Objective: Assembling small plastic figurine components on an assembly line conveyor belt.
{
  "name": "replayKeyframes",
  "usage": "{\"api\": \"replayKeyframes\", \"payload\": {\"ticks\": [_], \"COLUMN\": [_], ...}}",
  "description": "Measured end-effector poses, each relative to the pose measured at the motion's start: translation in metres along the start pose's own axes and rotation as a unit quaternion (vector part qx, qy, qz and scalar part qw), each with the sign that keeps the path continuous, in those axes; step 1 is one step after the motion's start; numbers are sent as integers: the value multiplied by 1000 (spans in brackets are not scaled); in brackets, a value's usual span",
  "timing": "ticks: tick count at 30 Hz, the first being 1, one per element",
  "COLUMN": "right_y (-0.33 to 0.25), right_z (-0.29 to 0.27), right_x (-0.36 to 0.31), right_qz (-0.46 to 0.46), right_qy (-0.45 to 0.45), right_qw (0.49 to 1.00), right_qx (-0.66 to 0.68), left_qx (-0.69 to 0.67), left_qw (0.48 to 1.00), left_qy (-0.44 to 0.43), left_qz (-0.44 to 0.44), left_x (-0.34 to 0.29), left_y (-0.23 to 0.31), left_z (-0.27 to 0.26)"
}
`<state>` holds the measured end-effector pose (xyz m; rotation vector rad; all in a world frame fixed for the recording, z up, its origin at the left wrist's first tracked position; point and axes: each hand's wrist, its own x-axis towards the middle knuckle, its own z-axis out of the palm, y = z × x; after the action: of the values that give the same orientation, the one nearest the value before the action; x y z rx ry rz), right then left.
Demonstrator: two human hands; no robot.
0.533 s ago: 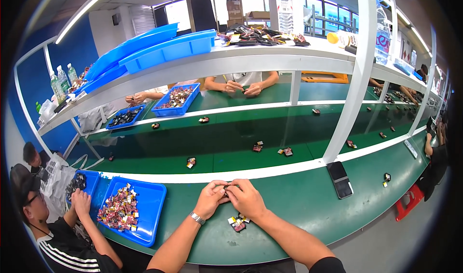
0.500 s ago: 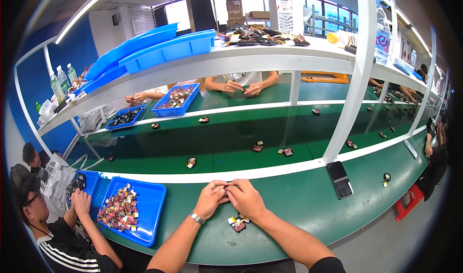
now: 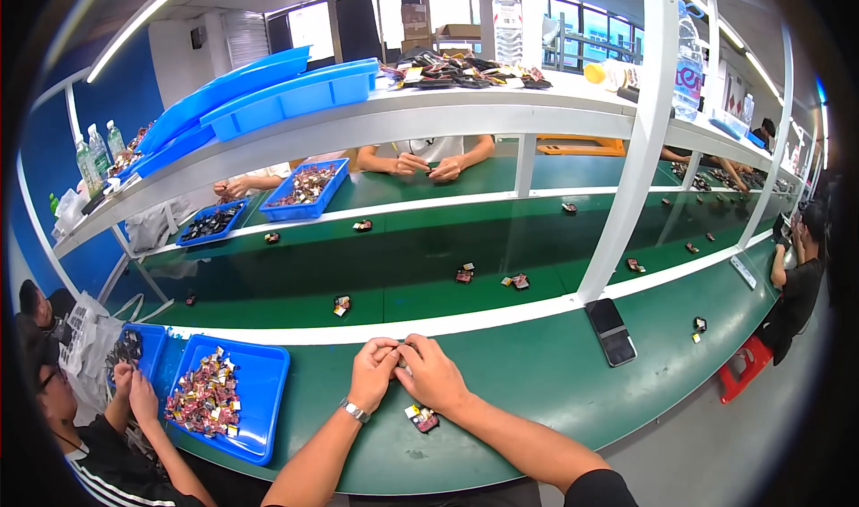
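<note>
My left hand (image 3: 372,374), a metal-banded watch (image 3: 355,410) on its wrist, meets my right hand (image 3: 435,374) over the near green work surface (image 3: 519,409). Thumbs and fingers of both are closed together on something small; the fingers cover most of it, so I cannot make out its kind. Just below my right palm, close to the wrist, lies a small dark red and black part (image 3: 424,420) with white and yellow tabs. A blue tray (image 3: 276,391), left of my left forearm, holds a heap of similar small parts (image 3: 208,398).
A white post (image 3: 637,149) and shelf edge (image 3: 394,124) stand ahead. Beyond the white rail (image 3: 295,335), scattered parts lie on a green belt (image 3: 412,283). A black phone-like device (image 3: 611,332) rests to the right. A co-worker's hands (image 3: 134,391) are at far left.
The whole view has shifted slightly, so things appear further left. My hands stay together, with the fingers slightly rearranged around the small thing. The left co-worker's hands have moved a little.
</note>
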<state>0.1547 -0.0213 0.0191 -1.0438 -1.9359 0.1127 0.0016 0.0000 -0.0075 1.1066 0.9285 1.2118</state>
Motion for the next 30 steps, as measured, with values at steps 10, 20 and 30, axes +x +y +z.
{"api": "replayKeyframes", "payload": {"ticks": [10, 20, 30], "right_y": [109, 194, 232], "right_z": [34, -96, -104], "right_x": [75, 45, 24], "right_qz": [134, 318, 369], "right_qy": [12, 127, 104], "right_qw": [989, 891, 892], "right_qx": [-62, -297, -238], "left_qx": [-42, -33, -14], "left_qw": [998, 998, 997], "left_qy": [-35, -58, -71], "left_qz": [-7, -8, -4], "left_x": [2, -1, 2], "left_y": [11, 12, 9], "left_z": [11, 7, 3]}}
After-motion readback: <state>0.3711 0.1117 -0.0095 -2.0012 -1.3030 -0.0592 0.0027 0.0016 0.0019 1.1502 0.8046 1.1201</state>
